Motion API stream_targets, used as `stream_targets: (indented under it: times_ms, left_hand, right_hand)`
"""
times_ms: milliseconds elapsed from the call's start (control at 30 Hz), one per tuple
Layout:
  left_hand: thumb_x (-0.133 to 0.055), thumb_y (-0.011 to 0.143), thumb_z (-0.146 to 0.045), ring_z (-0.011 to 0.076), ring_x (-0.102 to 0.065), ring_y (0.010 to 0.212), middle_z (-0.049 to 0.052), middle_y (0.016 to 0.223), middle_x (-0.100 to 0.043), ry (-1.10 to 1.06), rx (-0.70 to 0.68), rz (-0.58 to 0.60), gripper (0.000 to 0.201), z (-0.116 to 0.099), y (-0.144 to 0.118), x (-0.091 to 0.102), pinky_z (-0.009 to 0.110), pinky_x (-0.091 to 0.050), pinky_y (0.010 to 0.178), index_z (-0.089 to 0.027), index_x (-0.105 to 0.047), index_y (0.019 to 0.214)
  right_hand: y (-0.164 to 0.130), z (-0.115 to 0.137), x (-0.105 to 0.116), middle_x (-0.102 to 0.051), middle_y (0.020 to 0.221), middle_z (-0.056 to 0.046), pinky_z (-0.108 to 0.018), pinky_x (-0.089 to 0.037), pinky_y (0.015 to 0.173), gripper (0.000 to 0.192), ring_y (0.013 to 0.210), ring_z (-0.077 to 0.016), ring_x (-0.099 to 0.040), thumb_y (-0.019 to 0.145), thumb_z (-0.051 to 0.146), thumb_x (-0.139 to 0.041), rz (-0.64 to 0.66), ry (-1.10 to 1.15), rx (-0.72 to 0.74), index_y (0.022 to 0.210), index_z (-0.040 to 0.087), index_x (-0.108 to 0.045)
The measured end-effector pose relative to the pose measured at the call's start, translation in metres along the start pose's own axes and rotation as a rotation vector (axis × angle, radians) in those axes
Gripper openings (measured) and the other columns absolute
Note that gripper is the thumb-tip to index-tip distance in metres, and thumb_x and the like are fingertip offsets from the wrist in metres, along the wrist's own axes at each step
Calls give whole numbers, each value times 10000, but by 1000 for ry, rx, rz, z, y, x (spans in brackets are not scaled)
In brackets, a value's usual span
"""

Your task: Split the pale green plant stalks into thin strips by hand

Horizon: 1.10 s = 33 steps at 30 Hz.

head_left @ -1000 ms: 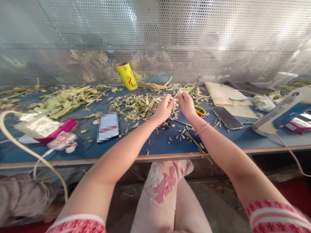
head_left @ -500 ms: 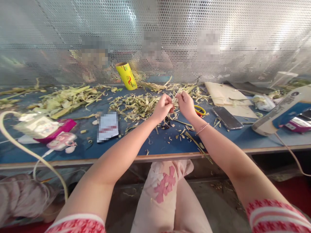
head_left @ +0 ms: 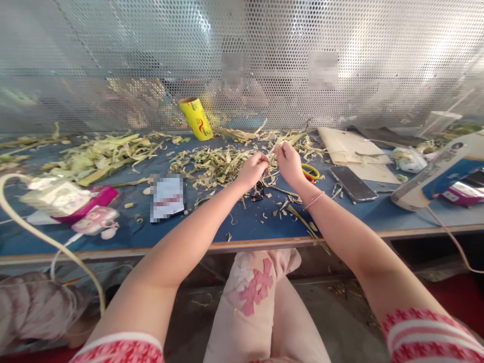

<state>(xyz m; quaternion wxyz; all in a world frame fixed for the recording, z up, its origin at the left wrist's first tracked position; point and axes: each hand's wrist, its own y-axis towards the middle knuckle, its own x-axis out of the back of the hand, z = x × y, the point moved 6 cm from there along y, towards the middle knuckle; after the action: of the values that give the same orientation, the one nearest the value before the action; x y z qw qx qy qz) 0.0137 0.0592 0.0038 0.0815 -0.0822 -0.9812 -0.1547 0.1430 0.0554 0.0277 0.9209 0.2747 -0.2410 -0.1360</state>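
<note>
Over a pile of pale green, dried leaf scraps (head_left: 217, 164), both hands are raised close together, a small gap between them. My left hand (head_left: 253, 170) has its fingers curled and pinched; what lies between the fingertips is hidden. My right hand (head_left: 289, 161) is closed too, thumb against forefinger, with something pale and thin by the fingertips too small to name. Just beyond the right wrist lie scissors with yellow and orange handle loops (head_left: 310, 172), partly hidden by the hand. Small shreds (head_left: 282, 209) are scattered on the blue tabletop (head_left: 212, 229) below.
Longer leaf strips (head_left: 109, 154) lie at the left. A yellow cardboard tube (head_left: 196, 119) leans against the perforated metal panel (head_left: 272, 40). A phone (head_left: 353, 183), a tan sheet (head_left: 351, 146) and a white-blue bottle-like container (head_left: 434, 174) are right; a lit phone (head_left: 168, 197) and cable (head_left: 49, 227) left.
My left hand has dropped slightly and its fingers have turned down, away from the right fingertips. The right hand stays almost where it was.
</note>
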Motion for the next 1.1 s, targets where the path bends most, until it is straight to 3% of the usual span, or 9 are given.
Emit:
stream_targets:
  times_ms: [367, 667, 1100]
  left_hand:
    - [-496, 733, -146, 128, -448, 585, -18, 576, -491, 138, 19, 34, 63, -4, -2, 0, 279, -344, 616, -189, -492, 688]
    - [-510, 736, -150, 87, -373, 540, -48, 568, -419, 97, -74, 34, 87, -14, -3, 0, 251, -280, 572, -187, -459, 675]
    - [-577, 761, -292, 78, -299, 457, -66, 491, -354, 70, -41, 14, 148, -22, -11, -2, 252, -214, 518, -197, -502, 676]
  right_hand:
    - [-1, 2, 1, -396, 563, 40, -292, -287, 620, 300, 589, -118, -342, 872, 300, -464, -2, -2, 13, 623, 228, -314]
    - [0, 2, -1, -430, 595, 29, -300, -309, 653, 261, 622, -128, -378, 877, 299, -457, 33, 4, 5, 643, 221, -371]
    - [-1, 5, -1, -469, 629, 18, -288, -319, 647, 242, 652, -136, -407, 865, 286, -472, 30, 44, 19, 646, 218, -393]
